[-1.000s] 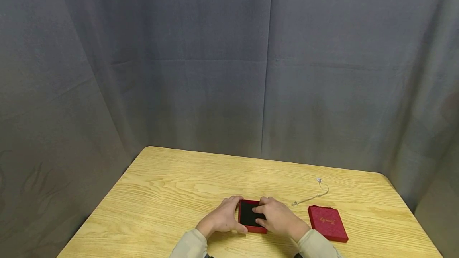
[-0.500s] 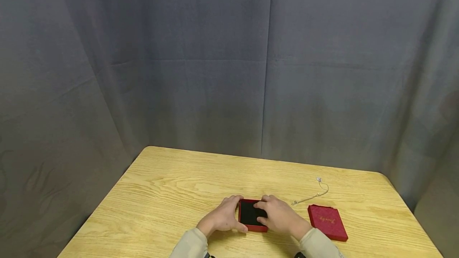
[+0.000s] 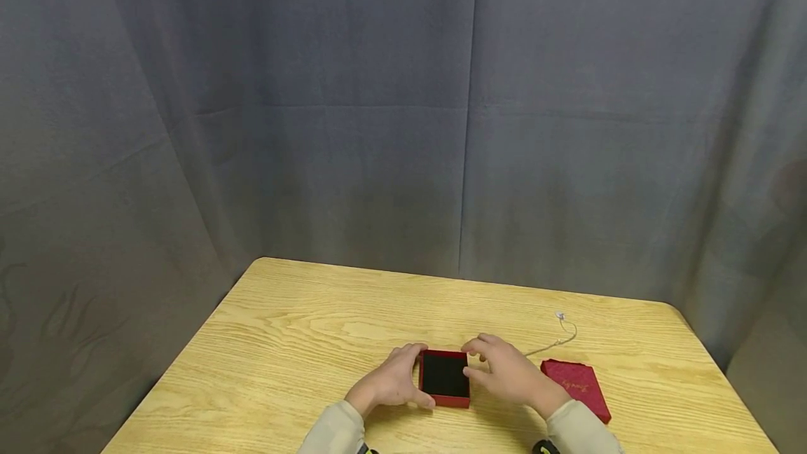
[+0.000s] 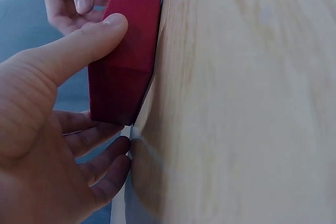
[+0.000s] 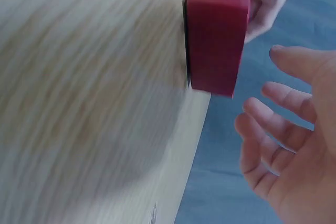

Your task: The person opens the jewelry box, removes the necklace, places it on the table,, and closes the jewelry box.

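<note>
A small red jewelry box sits uncovered on the table, its inside filled by a flat black pad. My left hand holds the box from the left, thumb on the near wall and fingers around the far left corner. My right hand hovers beside the box's right side, fingers loosely bent. In the right wrist view a gap shows between those fingers and the box. A thin chain with a round pendant lies behind my right hand, which hides its near end.
The red lid with gold lettering lies to the right of my right hand, partly covered by the forearm. A light wooden table carries everything. Grey curtains hang behind it and at both sides.
My right hand has drawn off the black pad and moved right, away from the box, now covering the chain's near end. My left hand has stayed on the box.
</note>
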`<state>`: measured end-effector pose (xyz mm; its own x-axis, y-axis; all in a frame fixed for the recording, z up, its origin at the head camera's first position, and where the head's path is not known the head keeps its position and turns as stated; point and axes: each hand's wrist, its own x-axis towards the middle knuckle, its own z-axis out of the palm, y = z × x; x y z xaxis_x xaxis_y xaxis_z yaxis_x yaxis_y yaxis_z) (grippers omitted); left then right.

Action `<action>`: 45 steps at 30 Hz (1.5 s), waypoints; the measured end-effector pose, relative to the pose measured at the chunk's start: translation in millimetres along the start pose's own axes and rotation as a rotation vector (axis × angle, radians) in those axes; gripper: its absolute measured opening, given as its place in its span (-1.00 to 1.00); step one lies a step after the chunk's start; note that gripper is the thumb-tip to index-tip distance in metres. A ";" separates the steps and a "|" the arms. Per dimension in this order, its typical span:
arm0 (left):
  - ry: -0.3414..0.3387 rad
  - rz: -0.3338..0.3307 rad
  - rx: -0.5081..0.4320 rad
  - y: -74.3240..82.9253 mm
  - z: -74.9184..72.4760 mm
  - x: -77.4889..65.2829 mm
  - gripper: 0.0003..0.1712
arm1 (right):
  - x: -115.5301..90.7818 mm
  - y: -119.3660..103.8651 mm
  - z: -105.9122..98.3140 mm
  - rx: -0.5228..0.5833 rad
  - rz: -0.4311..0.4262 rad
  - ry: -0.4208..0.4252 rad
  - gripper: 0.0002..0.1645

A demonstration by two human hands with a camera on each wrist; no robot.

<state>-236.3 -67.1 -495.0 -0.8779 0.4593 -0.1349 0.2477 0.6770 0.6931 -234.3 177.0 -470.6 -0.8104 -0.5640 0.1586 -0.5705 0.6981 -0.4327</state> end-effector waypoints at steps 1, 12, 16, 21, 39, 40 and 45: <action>-0.003 -0.001 -0.006 -0.3 -0.2 -0.1 0.10 | -1.4 2.2 -1.7 0.005 0.005 0.004 -0.66; -0.009 0.033 -0.038 -6.3 0.9 0.3 0.09 | -23.3 27.1 -30.2 -0.008 0.054 0.024 -0.72; -0.006 0.046 -0.053 -8.2 1.3 -0.1 0.09 | -33.8 35.0 -38.7 -0.004 0.081 0.007 -0.70; -0.005 0.048 -0.065 -9.7 1.6 -0.3 0.08 | -45.4 44.0 -46.4 -0.009 0.097 -0.005 -0.71; -0.011 0.054 -0.040 -10.0 -0.4 1.5 0.10 | -78.9 79.2 -60.4 -0.093 0.237 -0.014 -0.47; -0.011 0.053 -0.039 -9.8 -0.6 1.2 0.10 | -80.5 81.1 -60.9 -0.098 0.244 -0.021 -0.43; -0.012 0.044 -0.045 -8.5 0.2 0.2 0.11 | -88.4 91.4 -62.6 -0.125 0.274 -0.050 -0.31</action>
<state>-238.5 -72.6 -501.1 -0.8617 0.4950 -0.1121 0.2669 0.6299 0.7294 -223.1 318.3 -468.5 -0.9304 -0.3665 0.0056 -0.3465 0.8743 -0.3399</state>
